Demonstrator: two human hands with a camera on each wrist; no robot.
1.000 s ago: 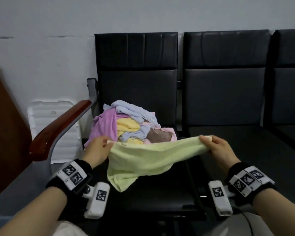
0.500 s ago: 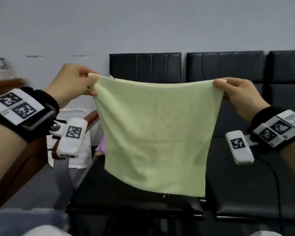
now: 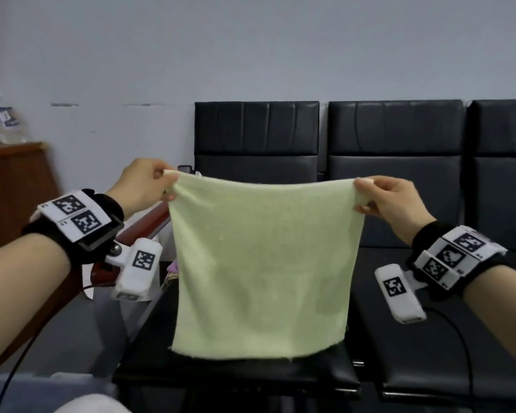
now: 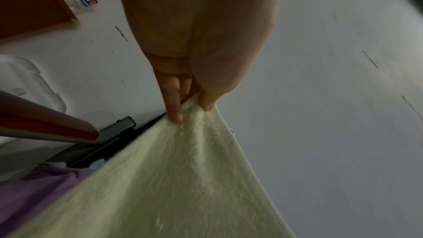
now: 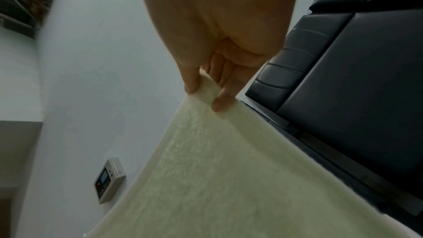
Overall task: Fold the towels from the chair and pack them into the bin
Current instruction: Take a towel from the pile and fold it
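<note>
Towel: a pale green towel hangs flat and spread in the air, in front of the black chair, its lower edge level with the front of the chair's seat.
Left hand: the left hand pinches the towel's upper left corner; the left wrist view shows the thumb and fingertips closed on the cloth, so this grip is tight on the towel.
Right hand: the right hand pinches the upper right corner, thumb on one face and fingers on the other; this grip too is closed on the towel.
Top edge: it runs nearly straight between the two hands, sagging a little in the middle.
Other towels: a purple towel lies on the chair seat, left of and behind the green towel, mostly hidden by it.
Armrest: a reddish wooden armrest juts out at the chair's left side, below the left hand.
Bin: a white plastic shape stands against the wall beyond the armrest; whether it is the bin cannot be told.
Neighbouring seats: further black chairs stand to the right of the first chair.
Wall panel: a small grey control panel sits on the wall, seen only from the right wrist.
</note>
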